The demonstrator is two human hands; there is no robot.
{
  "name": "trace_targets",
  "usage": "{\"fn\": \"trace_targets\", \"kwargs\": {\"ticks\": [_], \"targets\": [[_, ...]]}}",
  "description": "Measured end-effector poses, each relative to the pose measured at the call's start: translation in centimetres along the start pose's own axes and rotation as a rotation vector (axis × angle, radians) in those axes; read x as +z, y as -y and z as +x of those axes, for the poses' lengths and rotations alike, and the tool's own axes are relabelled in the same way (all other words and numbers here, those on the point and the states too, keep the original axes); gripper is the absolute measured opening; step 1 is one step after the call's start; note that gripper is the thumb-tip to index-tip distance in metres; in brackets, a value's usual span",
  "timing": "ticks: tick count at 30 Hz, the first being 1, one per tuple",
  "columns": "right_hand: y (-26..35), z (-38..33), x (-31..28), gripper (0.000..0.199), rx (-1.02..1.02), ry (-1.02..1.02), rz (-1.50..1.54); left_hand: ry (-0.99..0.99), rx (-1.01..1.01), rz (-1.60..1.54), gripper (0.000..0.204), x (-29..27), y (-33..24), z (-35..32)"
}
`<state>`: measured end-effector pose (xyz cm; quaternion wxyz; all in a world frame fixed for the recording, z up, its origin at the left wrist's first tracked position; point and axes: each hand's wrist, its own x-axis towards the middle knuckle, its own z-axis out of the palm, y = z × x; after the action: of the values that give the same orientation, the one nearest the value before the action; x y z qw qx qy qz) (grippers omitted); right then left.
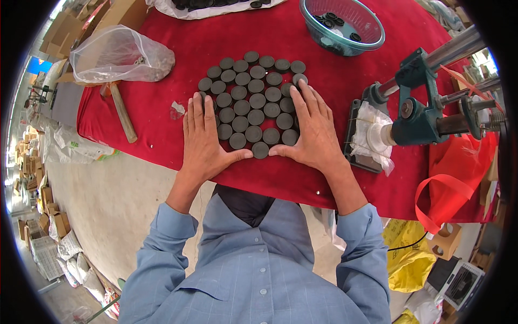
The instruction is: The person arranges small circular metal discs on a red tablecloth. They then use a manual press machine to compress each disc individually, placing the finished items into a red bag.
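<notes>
A cluster of small round dark grey discs lies flat on the red cloth, side by side with a few gaps showing red. My left hand rests along the cluster's left side, palm down, fingers stretched away from me and thumb pointing inward. On the opposite side my right hand lies likewise, its fingers extended against the outer discs. Both thumbs reach toward the nearest disc at the front. Some discs at the edges are partly hidden under my fingers. Neither hand grips anything.
A green hand press stands on the right. A teal plastic basket with dark round pieces sits at the back right. At left are a clear plastic bag and a hammer. A red bag hangs at the right edge.
</notes>
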<state>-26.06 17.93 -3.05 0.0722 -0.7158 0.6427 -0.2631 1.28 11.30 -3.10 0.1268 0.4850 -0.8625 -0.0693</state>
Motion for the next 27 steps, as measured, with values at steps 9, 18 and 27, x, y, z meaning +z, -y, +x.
{"fn": "trace_targets", "kwargs": {"ticks": [9, 18, 27], "targets": [[-1.4, -0.5, -0.6, 0.062, 0.019, -0.271, 0.245, -0.158, 0.011, -0.119, 0.089, -2.1, 3.9, 0.6], [-1.4, -0.4, -0.9, 0.041, 0.211, -0.394, 0.435, -0.218, -0.05, -0.228, 0.061, -2.5, 4.1, 1.9], [-1.5, -0.6, 0.0, 0.05, 0.208, -0.305, 0.533, -0.243, 0.034, -0.163, 0.055, -2.0, 3.0, 1.6]]}}
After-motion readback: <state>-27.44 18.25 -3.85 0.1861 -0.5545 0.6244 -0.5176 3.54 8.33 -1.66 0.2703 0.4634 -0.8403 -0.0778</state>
